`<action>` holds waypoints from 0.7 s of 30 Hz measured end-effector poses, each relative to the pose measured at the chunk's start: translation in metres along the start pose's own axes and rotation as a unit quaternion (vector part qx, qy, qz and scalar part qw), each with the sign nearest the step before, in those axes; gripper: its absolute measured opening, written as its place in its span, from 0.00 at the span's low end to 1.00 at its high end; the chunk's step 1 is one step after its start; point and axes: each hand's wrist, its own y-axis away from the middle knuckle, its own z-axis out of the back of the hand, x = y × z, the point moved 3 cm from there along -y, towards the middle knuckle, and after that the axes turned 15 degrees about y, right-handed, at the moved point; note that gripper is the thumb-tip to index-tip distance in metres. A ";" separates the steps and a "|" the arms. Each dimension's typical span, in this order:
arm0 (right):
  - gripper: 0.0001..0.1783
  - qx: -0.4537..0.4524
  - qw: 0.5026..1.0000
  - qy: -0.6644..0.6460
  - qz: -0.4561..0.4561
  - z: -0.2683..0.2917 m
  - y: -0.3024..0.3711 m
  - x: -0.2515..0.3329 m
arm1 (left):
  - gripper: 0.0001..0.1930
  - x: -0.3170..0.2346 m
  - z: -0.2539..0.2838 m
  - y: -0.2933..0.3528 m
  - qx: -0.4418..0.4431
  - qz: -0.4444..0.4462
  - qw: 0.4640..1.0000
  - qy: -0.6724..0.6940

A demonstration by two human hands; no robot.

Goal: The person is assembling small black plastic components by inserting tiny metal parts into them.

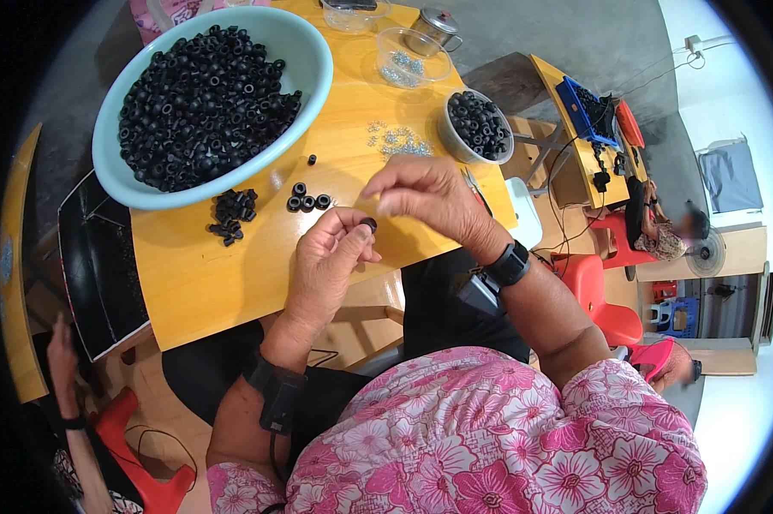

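Note:
My left hand point(328, 259) pinches a small black knob with a hollow end point(368, 224) between thumb and fingers, above the table's near edge. Just to its right hovers my right hand point(433, 201), thumb and fingertips drawn together. Whatever they may hold is too small to make out. Beyond my left hand a few black ring-shaped knobs point(307, 202) stand in a cluster, with a single small black piece point(312, 159) farther off. A pile of small black plugs point(233, 212) lies to the left. Small shiny metal pieces point(403, 141) are scattered beyond my right hand.
A large pale-blue basin point(318, 94) heaped with black knobs fills the far left of the yellow table point(206, 300). At the right stand a tub of black knobs point(475, 124), a clear bowl of metal pieces point(414, 60) and a metal mug point(436, 27). Other people sit nearby.

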 end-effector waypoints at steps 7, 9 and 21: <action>0.04 -0.247 0.948 0.105 -0.171 0.038 0.010 -0.043 | 0.05 -0.002 -0.012 0.000 0.028 -0.029 0.992 -0.122; 0.04 -0.263 0.937 0.155 -0.167 0.039 0.016 -0.050 | 0.05 -0.003 -0.014 0.000 0.031 -0.030 0.990 -0.131; 0.06 -0.201 0.934 0.253 -0.154 0.022 0.026 -0.054 | 0.06 0.001 -0.011 -0.002 0.037 -0.025 0.991 -0.126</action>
